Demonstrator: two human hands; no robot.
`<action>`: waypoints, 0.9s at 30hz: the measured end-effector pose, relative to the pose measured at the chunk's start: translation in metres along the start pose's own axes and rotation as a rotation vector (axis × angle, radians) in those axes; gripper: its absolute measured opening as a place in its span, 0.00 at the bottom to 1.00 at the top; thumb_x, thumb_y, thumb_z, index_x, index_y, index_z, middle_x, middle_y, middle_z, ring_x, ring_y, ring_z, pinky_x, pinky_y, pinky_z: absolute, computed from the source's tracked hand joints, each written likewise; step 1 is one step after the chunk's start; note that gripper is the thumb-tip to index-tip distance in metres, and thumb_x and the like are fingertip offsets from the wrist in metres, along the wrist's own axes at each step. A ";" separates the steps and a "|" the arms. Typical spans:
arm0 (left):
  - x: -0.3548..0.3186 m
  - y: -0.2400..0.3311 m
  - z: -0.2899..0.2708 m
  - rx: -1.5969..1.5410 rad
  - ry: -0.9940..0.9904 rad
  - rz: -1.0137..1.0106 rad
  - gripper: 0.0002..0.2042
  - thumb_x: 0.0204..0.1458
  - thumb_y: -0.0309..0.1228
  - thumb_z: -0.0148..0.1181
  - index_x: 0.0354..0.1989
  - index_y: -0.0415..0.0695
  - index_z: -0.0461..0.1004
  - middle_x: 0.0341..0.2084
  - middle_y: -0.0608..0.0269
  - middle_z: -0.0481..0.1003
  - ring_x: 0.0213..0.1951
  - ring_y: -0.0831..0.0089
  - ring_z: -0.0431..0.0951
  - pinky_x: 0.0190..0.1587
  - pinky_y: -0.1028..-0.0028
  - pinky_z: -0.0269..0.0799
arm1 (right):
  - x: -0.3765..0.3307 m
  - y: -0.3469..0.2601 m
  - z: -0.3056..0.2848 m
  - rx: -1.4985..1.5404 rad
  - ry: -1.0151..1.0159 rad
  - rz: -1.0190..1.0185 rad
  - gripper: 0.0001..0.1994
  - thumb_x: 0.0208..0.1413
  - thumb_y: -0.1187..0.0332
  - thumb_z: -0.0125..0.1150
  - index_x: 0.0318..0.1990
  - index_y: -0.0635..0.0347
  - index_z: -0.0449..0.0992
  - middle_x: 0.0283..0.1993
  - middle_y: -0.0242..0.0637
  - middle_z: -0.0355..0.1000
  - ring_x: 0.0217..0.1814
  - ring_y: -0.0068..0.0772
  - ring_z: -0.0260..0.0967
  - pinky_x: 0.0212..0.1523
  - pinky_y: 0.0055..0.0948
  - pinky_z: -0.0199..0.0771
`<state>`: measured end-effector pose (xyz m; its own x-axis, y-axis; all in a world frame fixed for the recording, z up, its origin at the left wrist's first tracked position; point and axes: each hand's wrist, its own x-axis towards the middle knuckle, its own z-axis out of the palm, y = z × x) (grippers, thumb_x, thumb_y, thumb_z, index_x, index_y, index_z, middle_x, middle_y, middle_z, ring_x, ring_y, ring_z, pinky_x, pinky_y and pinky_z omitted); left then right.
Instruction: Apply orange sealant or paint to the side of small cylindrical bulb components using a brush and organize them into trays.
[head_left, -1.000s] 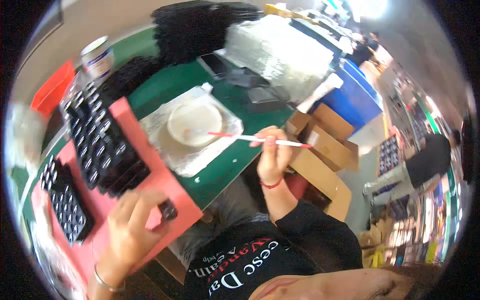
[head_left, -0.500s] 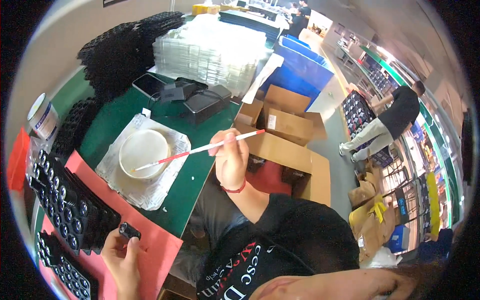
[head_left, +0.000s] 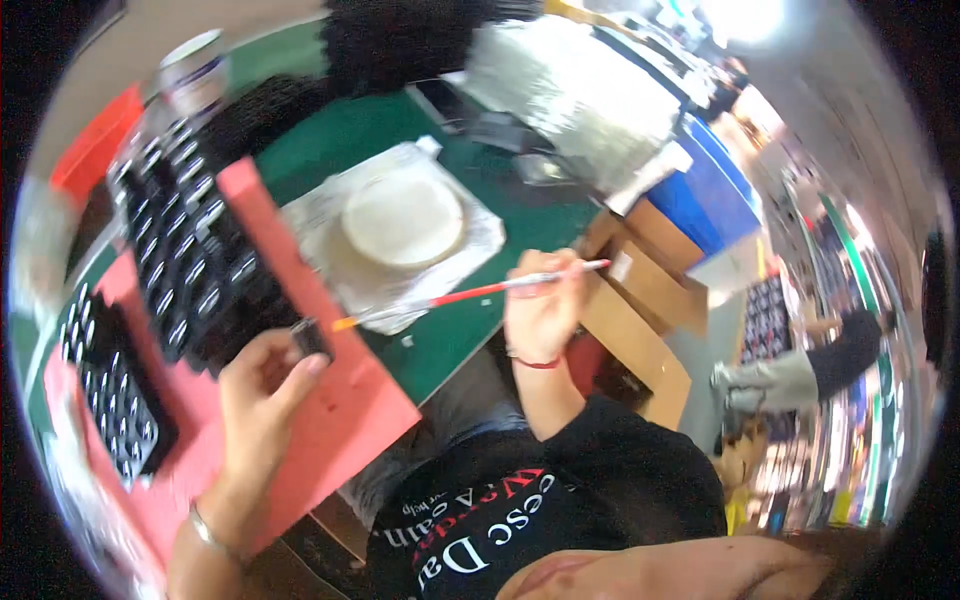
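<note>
My left hand [head_left: 262,390] pinches a small black cylindrical part [head_left: 311,340] between thumb and fingers, above the pink sheet [head_left: 365,420]. Between the fingers of my right hand [head_left: 545,312] is a thin paintbrush [head_left: 470,297] with a red and white handle. Its yellowish tip points left and sits close beside the black part; whether they touch I cannot tell. A round whitish dish [head_left: 400,222] rests on crumpled printed paper [head_left: 322,240], beyond the brush. Black trays [head_left: 190,265] full of similar shiny-topped parts stand left of my left hand, with another such tray [head_left: 120,400] nearer.
The green table [head_left: 455,350] also carries a white tub [head_left: 195,75], a phone [head_left: 437,105], stacked black trays [head_left: 390,45] and stacked clear trays [head_left: 575,90]. Cardboard boxes [head_left: 650,290] and a blue bin [head_left: 715,185] stand to the right. Another person [head_left: 840,355] bends over farther right.
The brush tip has left the dish and come to the black part in my left hand. The view has swung, so the table sits farther right and is blurred.
</note>
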<state>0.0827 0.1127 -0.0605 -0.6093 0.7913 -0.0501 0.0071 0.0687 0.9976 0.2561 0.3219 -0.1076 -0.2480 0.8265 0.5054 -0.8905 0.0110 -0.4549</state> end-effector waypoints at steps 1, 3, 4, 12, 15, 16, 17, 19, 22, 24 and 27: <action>-0.002 0.004 0.000 -0.023 0.007 -0.025 0.10 0.43 0.27 0.61 0.31 0.38 0.69 0.23 0.74 0.66 0.26 0.87 0.64 0.28 0.86 0.60 | 0.000 0.002 0.003 -0.003 -0.034 0.015 0.12 0.57 0.60 0.42 0.29 0.59 0.66 0.19 0.31 0.59 0.22 0.23 0.52 0.23 0.21 0.53; 0.002 0.004 0.003 -0.056 -0.031 -0.043 0.10 0.43 0.28 0.62 0.31 0.38 0.69 0.22 0.75 0.67 0.26 0.88 0.65 0.27 0.86 0.61 | -0.001 -0.002 -0.004 -0.091 -0.013 0.028 0.13 0.57 0.59 0.43 0.28 0.58 0.65 0.18 0.31 0.58 0.22 0.23 0.53 0.23 0.22 0.53; 0.002 0.001 0.001 -0.055 -0.038 -0.033 0.10 0.43 0.28 0.62 0.31 0.38 0.69 0.22 0.75 0.67 0.26 0.88 0.65 0.27 0.86 0.62 | -0.001 0.000 -0.001 -0.134 -0.020 0.037 0.13 0.57 0.59 0.43 0.27 0.58 0.64 0.18 0.31 0.58 0.22 0.24 0.53 0.23 0.22 0.52; 0.000 0.000 -0.003 -0.104 -0.043 -0.033 0.13 0.43 0.29 0.63 0.35 0.37 0.70 0.24 0.71 0.71 0.27 0.87 0.70 0.30 0.86 0.66 | -0.005 0.005 0.007 -0.170 -0.119 0.071 0.13 0.58 0.59 0.44 0.30 0.59 0.65 0.22 0.28 0.62 0.23 0.21 0.52 0.24 0.19 0.55; 0.001 -0.001 -0.002 -0.134 -0.053 -0.015 0.12 0.43 0.28 0.62 0.35 0.37 0.70 0.24 0.71 0.71 0.27 0.86 0.70 0.30 0.86 0.66 | -0.006 0.005 0.007 -0.189 -0.112 0.051 0.13 0.58 0.60 0.44 0.30 0.60 0.65 0.22 0.29 0.61 0.24 0.21 0.54 0.25 0.20 0.56; 0.002 -0.002 -0.001 -0.143 -0.058 -0.002 0.12 0.43 0.28 0.62 0.35 0.37 0.70 0.24 0.71 0.71 0.26 0.86 0.70 0.30 0.86 0.66 | -0.006 0.005 0.007 -0.190 -0.111 0.051 0.13 0.58 0.60 0.44 0.30 0.60 0.65 0.22 0.29 0.61 0.24 0.21 0.54 0.25 0.20 0.56; 0.003 -0.002 -0.001 -0.150 -0.067 0.013 0.12 0.44 0.27 0.62 0.35 0.37 0.70 0.24 0.71 0.71 0.26 0.87 0.70 0.30 0.86 0.66 | -0.006 0.005 0.007 -0.203 -0.122 0.040 0.13 0.58 0.60 0.43 0.30 0.60 0.65 0.23 0.29 0.61 0.24 0.22 0.54 0.25 0.20 0.56; 0.002 -0.002 -0.002 -0.152 -0.072 0.000 0.12 0.44 0.27 0.62 0.35 0.37 0.70 0.24 0.71 0.71 0.26 0.86 0.69 0.30 0.86 0.66 | -0.006 0.005 0.006 -0.218 -0.130 0.024 0.13 0.58 0.60 0.43 0.30 0.60 0.65 0.23 0.30 0.61 0.24 0.22 0.54 0.25 0.20 0.56; 0.002 -0.002 -0.003 -0.157 -0.077 -0.012 0.12 0.44 0.27 0.61 0.36 0.37 0.70 0.25 0.71 0.71 0.27 0.87 0.69 0.32 0.86 0.66 | -0.007 0.008 0.002 -0.281 -0.110 -0.028 0.13 0.58 0.60 0.43 0.30 0.61 0.64 0.21 0.34 0.60 0.23 0.27 0.57 0.24 0.22 0.57; 0.001 -0.003 -0.003 -0.162 -0.081 -0.010 0.11 0.45 0.26 0.61 0.37 0.37 0.70 0.26 0.71 0.71 0.28 0.87 0.69 0.32 0.86 0.65 | -0.007 0.008 0.004 -0.304 -0.126 -0.054 0.13 0.58 0.60 0.43 0.29 0.61 0.64 0.21 0.34 0.60 0.22 0.27 0.57 0.24 0.22 0.57; 0.002 -0.005 -0.003 -0.217 -0.097 0.013 0.11 0.46 0.26 0.59 0.38 0.36 0.69 0.28 0.70 0.71 0.30 0.86 0.69 0.34 0.85 0.65 | -0.008 0.008 0.004 -0.322 -0.105 -0.080 0.13 0.58 0.61 0.42 0.28 0.61 0.63 0.21 0.35 0.60 0.23 0.27 0.57 0.24 0.22 0.57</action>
<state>0.0792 0.1120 -0.0657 -0.5313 0.8466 -0.0312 -0.1628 -0.0659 0.9844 0.2494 0.3132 -0.1123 -0.2344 0.7539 0.6138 -0.7470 0.2643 -0.6100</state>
